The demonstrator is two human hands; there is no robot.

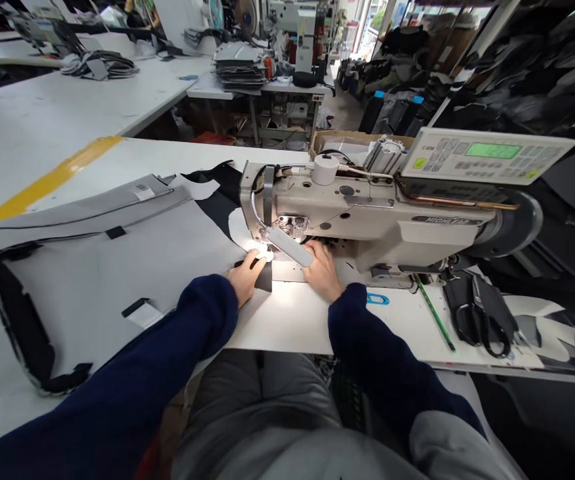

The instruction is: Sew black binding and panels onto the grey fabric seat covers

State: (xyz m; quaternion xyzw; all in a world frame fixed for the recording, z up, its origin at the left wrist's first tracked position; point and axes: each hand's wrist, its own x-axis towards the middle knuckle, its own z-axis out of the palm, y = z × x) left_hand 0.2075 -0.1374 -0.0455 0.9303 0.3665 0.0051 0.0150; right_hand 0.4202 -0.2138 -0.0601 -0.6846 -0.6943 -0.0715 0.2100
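My left hand (244, 279) is closed on the edge of a large grey fabric panel (167, 233), close to the lit needle area of a sewing machine (362, 207). Under its fingers a small black piece (264, 277) shows. The panel has black edging and spreads leftward over the table. My right hand (323, 272) lies on the machine bed, right of the needle area, its visible fingers extended and loosely bent. A grey lamp bar (289, 247) and the machine head hide its fingertips, and I see nothing held in it.
Right of my hands lie a blue plastic piece (377, 299), a green pencil (435, 313) and black-handled scissors (480, 320). A control panel (490, 155) tops the machine. Stacked pieces (240, 65) stand on a table behind. Yellow tape (50, 177) crosses the table at left.
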